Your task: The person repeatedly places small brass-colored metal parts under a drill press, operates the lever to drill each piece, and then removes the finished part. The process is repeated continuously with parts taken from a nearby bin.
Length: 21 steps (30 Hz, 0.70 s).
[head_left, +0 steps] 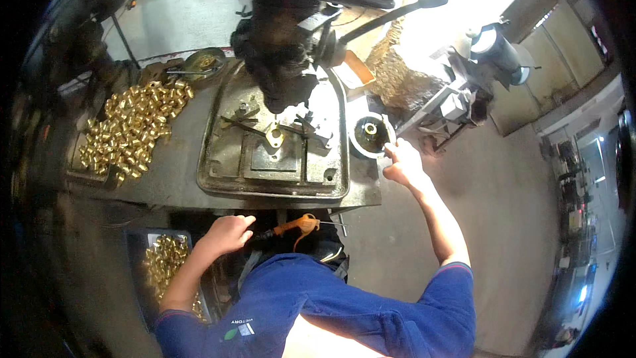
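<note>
Head view, looking down on a drill press station. Right hand (402, 163), right of centre, rests against the edge of a round white-rimmed dish (371, 134) that holds a small brass piece; the fingers are curled at the rim, but whether they grip it cannot be told. Left hand (227, 233), lower centre-left, is loosely closed, knuckles up, just below the front edge of the counter (165, 189); it holds nothing visible. An orange-handled air gun (296, 226) hangs just to the right of it, apart from the fingers.

Drill head (281, 59) occupies the upper centre, above a dark metal machine table (275, 149) with a brass fitting (275, 136) clamped beneath the spindle. Feed lever (391, 16) with a black knob extends to the upper right. A heap of brass fittings (129, 129) lies on the counter at the left. A tray of further brass pieces (162, 262) sits at lower left, beside the left forearm. Brass swarf (397, 73) is piled at upper right.
</note>
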Each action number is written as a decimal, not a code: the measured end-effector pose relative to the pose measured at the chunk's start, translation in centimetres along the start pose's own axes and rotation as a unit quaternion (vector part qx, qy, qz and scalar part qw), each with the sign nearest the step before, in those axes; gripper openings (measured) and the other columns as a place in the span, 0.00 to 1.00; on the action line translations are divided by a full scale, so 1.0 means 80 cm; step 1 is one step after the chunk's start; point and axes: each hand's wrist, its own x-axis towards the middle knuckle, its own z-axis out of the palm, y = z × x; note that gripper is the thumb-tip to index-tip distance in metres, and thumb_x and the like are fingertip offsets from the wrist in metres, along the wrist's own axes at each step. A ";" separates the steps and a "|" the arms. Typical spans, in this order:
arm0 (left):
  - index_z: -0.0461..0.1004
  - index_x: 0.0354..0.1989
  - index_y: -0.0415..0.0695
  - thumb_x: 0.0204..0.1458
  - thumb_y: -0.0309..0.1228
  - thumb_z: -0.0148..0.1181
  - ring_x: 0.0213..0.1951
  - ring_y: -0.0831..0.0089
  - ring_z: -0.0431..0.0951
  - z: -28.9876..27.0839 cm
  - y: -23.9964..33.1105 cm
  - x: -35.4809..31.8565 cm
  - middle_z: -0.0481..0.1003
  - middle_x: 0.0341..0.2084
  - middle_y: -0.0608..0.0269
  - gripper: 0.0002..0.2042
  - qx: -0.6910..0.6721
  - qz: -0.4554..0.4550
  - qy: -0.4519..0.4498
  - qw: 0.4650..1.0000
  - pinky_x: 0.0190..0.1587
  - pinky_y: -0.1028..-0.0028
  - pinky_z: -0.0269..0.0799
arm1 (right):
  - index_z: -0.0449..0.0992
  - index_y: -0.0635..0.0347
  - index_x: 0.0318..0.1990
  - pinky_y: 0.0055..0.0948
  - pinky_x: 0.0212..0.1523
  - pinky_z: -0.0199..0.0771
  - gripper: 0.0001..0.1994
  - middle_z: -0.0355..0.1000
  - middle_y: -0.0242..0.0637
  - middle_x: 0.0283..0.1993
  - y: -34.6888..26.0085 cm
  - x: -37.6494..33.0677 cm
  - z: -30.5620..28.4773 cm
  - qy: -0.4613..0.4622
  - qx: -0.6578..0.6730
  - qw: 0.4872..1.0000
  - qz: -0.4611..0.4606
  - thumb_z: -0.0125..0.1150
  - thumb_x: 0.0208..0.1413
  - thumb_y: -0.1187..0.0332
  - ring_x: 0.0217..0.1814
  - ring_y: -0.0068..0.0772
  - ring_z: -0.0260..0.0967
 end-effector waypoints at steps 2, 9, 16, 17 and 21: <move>0.67 0.46 0.43 0.48 0.36 0.52 0.36 0.52 0.73 0.002 0.020 -0.031 0.73 0.31 0.47 0.18 -0.007 -0.058 0.020 0.998 0.38 0.58 0.68 | 0.72 0.56 0.41 0.34 0.42 0.67 0.22 0.67 0.41 0.38 0.007 0.005 0.018 0.025 0.024 0.997 -0.063 0.55 0.30 0.71 0.43 0.42 0.65; 0.67 0.49 0.41 0.48 0.36 0.55 0.33 0.61 0.75 0.047 0.074 0.049 0.74 0.31 0.54 0.20 -0.264 0.075 0.063 0.960 0.36 0.67 0.70 | 0.72 0.54 0.40 0.32 0.45 0.67 0.23 0.63 0.41 0.40 0.093 -0.085 -0.132 -0.090 -0.066 0.989 0.093 0.57 0.26 0.72 0.42 0.41 0.66; 0.69 0.44 0.36 0.50 0.31 0.53 0.28 0.77 0.73 0.031 -0.082 0.075 0.75 0.26 0.60 0.15 -0.336 -0.141 0.263 0.893 0.32 0.73 0.70 | 0.72 0.64 0.37 0.18 0.28 0.59 0.22 0.63 0.34 0.34 0.033 -0.114 -0.140 0.062 0.168 0.984 0.017 0.50 0.25 0.78 0.27 0.24 0.58; 0.71 0.42 0.36 0.49 0.30 0.53 0.27 0.74 0.75 0.025 -0.103 0.087 0.74 0.25 0.59 0.14 -0.251 -0.144 0.320 0.902 0.31 0.72 0.70 | 0.72 0.65 0.37 0.18 0.27 0.58 0.22 0.64 0.34 0.34 0.029 -0.121 -0.140 0.064 0.178 0.982 0.012 0.49 0.25 0.78 0.26 0.23 0.57; 0.74 0.30 0.38 0.45 0.33 0.53 0.34 0.54 0.75 0.003 -0.143 0.138 0.74 0.28 0.46 0.11 -0.165 -0.283 0.332 0.885 0.37 0.61 0.70 | 0.72 0.65 0.36 0.20 0.27 0.60 0.21 0.66 0.36 0.34 0.021 -0.147 -0.120 0.069 0.193 0.979 0.008 0.50 0.25 0.77 0.24 0.24 0.57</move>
